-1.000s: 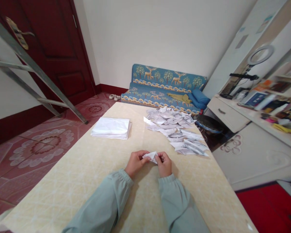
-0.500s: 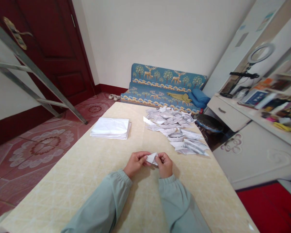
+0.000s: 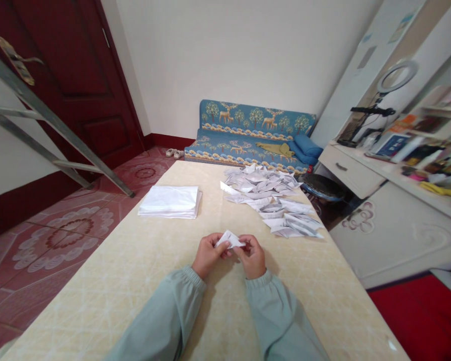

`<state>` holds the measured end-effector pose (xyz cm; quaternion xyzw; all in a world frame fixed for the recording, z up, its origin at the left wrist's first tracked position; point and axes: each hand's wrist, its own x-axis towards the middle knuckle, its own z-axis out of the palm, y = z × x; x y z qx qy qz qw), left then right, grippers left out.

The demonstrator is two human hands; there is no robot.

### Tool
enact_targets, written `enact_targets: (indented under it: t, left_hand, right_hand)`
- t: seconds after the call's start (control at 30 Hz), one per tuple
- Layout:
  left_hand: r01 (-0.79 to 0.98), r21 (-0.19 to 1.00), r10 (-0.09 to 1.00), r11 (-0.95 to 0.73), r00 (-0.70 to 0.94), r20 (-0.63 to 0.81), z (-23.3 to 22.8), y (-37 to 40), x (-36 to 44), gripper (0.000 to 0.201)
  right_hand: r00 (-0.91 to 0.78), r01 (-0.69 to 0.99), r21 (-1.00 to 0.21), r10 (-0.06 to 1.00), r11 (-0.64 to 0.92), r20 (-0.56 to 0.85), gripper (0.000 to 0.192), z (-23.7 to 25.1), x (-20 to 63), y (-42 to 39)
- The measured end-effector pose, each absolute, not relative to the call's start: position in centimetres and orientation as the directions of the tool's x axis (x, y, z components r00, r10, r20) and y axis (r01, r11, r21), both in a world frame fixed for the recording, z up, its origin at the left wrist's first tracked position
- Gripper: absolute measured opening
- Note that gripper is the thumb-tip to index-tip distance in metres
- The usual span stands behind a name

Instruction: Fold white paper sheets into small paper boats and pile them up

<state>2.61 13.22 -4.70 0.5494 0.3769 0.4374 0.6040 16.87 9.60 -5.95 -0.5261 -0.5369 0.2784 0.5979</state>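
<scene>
Nearest, two pale green sleeves reach forward over the cream, marble-patterned tabletop (image 3: 135,281). The left hand (image 3: 207,255) and the right hand (image 3: 252,256) meet above the table, and between them sits a small folded piece of white paper (image 3: 229,239). Both hands pinch it: the left fingertips close on its left end, the right thumb and fingers close on its right end, so the paper bridges the two hands, held just above the surface with a pointed flap standing up in the middle.

Farther out on the left lies a neat stack of flat white sheets (image 3: 170,201). On the right, a loose heap of folded white paper pieces (image 3: 271,200) spreads toward the table's far edge.

Beyond the table stands a blue patterned sofa (image 3: 253,134) against a white wall. A dark red door (image 3: 60,75) and a slanting metal ladder (image 3: 41,125) are at left, white cabinets with a ring light (image 3: 396,77) at right.
</scene>
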Motion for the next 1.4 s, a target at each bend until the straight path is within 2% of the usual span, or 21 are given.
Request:
enact_targets:
  t: [0.13, 0.33, 0.47, 0.83, 0.93, 1.03, 1.2, 1.3, 1.4]
  left_hand:
    - [-0.128, 0.992, 0.931, -0.001, 0.362, 0.048, -4.4, 13.0, 2.7, 0.030]
    - [-0.110, 0.994, 0.931, 0.000, 0.362, 0.040, -4.0, 12.9, 2.7, 0.028]
    - [-0.095, 0.995, 0.943, -0.003, 0.332, 0.035, -4.0, 12.9, 2.7, 0.028]
    - [-0.090, 0.996, 0.945, -0.007, 0.324, 0.036, -4.1, 13.0, 2.6, 0.034]
    - [-0.137, 0.990, 0.963, -0.014, 0.265, 0.051, -3.9, 12.9, 2.7, 0.044]
    - [-0.170, 0.984, 0.971, -0.043, 0.227, 0.082, -4.2, 12.9, 2.8, 0.055]
    - [-0.108, 0.993, 0.964, -0.053, 0.254, 0.080, -5.1, 13.2, 2.7, 0.038]
    - [0.003, 0.978, 0.946, -0.207, 0.254, 0.200, -5.0, 13.4, 2.4, 0.023]
    - [0.040, 0.944, 0.928, -0.327, 0.202, 0.313, -4.7, 13.6, 2.1, 0.017]
  right_hand:
    - [0.306, 0.311, -0.929, 0.904, 0.200, 0.298, 0.012, -6.4, 17.0, 9.7]
    - [0.303, 0.174, -0.975, 0.935, 0.134, 0.183, 0.015, -6.0, 17.0, 9.4]
    - [0.325, 0.121, -0.979, 0.926, 0.162, 0.193, 0.014, -6.2, 17.0, 9.5]
    - [0.319, 0.253, -0.949, 0.909, 0.190, 0.267, 0.011, -7.1, 17.4, 9.6]
    - [0.304, 0.266, -0.939, 0.906, 0.217, 0.295, 0.012, -7.2, 17.4, 9.9]
    - [0.312, 0.222, -0.958, 0.917, 0.183, 0.248, 0.013, -7.1, 17.3, 10.0]
    - [0.357, 0.167, -0.972, 0.908, 0.166, 0.217, 0.011, -7.1, 17.3, 9.9]
    - [0.337, 0.157, -0.970, 0.913, 0.188, 0.231, 0.011, -7.2, 17.4, 9.9]
    - [0.314, 0.143, -0.970, 0.920, 0.199, 0.235, 0.010, -7.1, 17.3, 9.9]
